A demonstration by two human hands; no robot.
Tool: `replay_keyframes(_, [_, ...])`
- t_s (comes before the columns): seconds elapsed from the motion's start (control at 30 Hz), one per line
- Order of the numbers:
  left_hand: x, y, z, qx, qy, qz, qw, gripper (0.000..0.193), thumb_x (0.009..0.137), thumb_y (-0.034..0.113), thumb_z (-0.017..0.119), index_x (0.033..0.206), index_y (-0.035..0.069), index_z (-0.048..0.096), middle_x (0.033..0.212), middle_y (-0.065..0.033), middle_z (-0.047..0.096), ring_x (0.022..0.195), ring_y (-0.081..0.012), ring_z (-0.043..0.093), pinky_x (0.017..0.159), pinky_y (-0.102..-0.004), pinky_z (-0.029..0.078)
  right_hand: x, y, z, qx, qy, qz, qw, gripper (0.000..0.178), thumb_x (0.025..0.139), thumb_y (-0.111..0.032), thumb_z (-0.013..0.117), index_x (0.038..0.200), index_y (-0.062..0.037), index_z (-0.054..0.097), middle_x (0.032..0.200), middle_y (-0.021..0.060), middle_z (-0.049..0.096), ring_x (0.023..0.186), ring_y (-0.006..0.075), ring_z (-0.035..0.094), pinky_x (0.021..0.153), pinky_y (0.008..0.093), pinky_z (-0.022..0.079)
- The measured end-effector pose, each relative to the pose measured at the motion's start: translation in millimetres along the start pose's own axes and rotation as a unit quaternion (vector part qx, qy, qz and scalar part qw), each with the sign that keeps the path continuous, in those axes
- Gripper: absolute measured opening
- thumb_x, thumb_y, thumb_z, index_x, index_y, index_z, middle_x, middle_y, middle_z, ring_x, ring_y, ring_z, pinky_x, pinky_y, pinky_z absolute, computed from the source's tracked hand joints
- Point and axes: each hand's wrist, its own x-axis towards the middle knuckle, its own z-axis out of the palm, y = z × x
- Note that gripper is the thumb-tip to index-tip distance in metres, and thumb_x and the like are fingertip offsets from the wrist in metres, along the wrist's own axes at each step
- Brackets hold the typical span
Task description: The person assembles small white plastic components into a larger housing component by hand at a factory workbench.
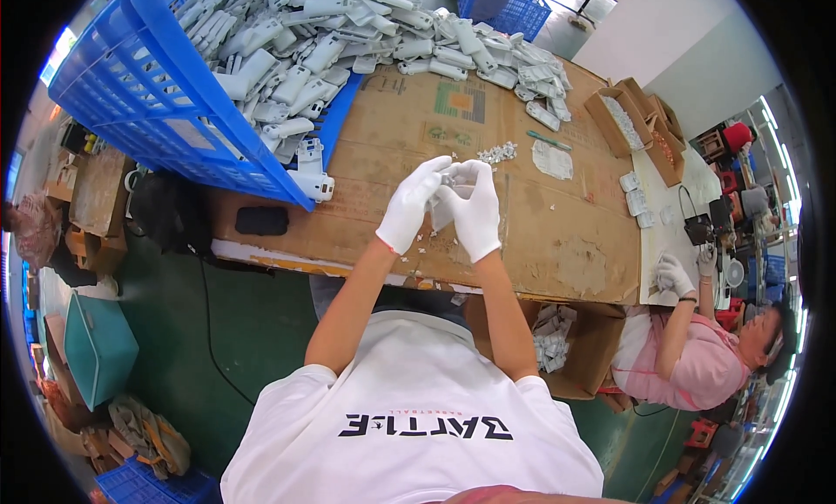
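Observation:
Both my hands wear white gloves and meet above the cardboard-covered table (383, 147), near its front edge. My left hand (411, 203) has its fingers closed round a small white plastic part (441, 209), mostly hidden by the gloves. Thumb and fingers of my right hand (475, 209) pinch the same part from the other side. Just beyond my hands lies a little heap of tiny white pieces (497, 153). A few white crumbs are scattered on the cardboard below them.
White plastic housings (305, 60) pile up at the far left, partly inside a tipped blue crate (187, 112). A green pen (549, 140) lies right of the tiny pieces. An open carton (592, 347) stands below the table edge. At right, a gloved co-worker (688, 347) works.

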Motion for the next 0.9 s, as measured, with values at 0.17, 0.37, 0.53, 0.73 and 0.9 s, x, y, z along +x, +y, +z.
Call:
replay_keyframes(0.17, [-8.5, 18.7, 16.0, 0.047, -0.064, 0.056, 0.995, 0.053, 0.092, 0.011, 0.052, 0.143, 0.003, 0.048, 0.143, -0.0145, 0.055, 0.134, -0.0258, 0.050, 0.109, -0.0335, 0.040, 4.9, 9.4, -14.9, 0.221, -0.163, 0.129, 0.953, 0.020, 0.094, -0.011, 0.063, 0.109, 0.0018, 0.060, 0.097, 0.0079, 0.067, 0.091, 0.0109, 0.063, 0.081, 0.0276, 0.052])
replay_keyframes(0.37, [-22.4, 16.4, 22.4, 0.402, 0.118, 0.098, 0.902, 0.038, 0.086, 0.008, 0.060, 0.124, 0.011, 0.063, 0.107, -0.0207, 0.070, 0.099, -0.0344, 0.069, 0.083, -0.0392, 0.055, -15.5, -5.0, -1.5, 0.004, -0.022, -0.012, 1.000, 0.018, 0.094, -0.007, 0.059, 0.111, -0.0004, 0.063, 0.089, 0.0120, 0.069, 0.081, 0.0163, 0.066, 0.073, 0.0303, 0.052])
replay_keyframes(0.53, [-28.9, 18.7, 28.7, 0.473, 0.192, 0.134, 0.849, 0.022, 0.087, 0.010, 0.065, 0.109, 0.007, 0.070, 0.091, -0.0148, 0.073, 0.084, -0.0272, 0.073, 0.073, -0.0335, 0.055, -22.5, -9.4, 3.7, -0.025, 0.006, -0.030, 0.999, 0.015, 0.093, -0.004, 0.059, 0.106, -0.0021, 0.064, 0.090, 0.0187, 0.069, 0.080, 0.0292, 0.069, 0.072, 0.0351, 0.053])
replay_keyframes(0.73, [-31.4, 23.3, 33.3, 0.454, 0.185, 0.121, 0.863, 0.025, 0.087, 0.009, 0.067, 0.111, 0.007, 0.071, 0.092, -0.0139, 0.073, 0.084, -0.0220, 0.074, 0.074, -0.0306, 0.055, -23.7, -8.6, 1.2, -0.005, 0.013, -0.024, 1.000, 0.018, 0.088, 0.000, 0.059, 0.105, -0.0010, 0.063, 0.086, 0.0156, 0.066, 0.072, 0.0242, 0.065, 0.068, 0.0337, 0.051])
replay_keyframes(0.9, [-28.3, 14.4, 27.3, 0.416, 0.136, 0.150, 0.887, 0.030, 0.086, 0.008, 0.066, 0.116, 0.009, 0.069, 0.092, -0.0155, 0.073, 0.086, -0.0263, 0.073, 0.073, -0.0338, 0.055, -20.8, 1.9, -2.5, 0.045, 0.011, 0.031, 0.998, 0.018, 0.087, 0.000, 0.058, 0.104, 0.0006, 0.063, 0.085, 0.0108, 0.066, 0.076, 0.0150, 0.062, 0.071, 0.0305, 0.050])
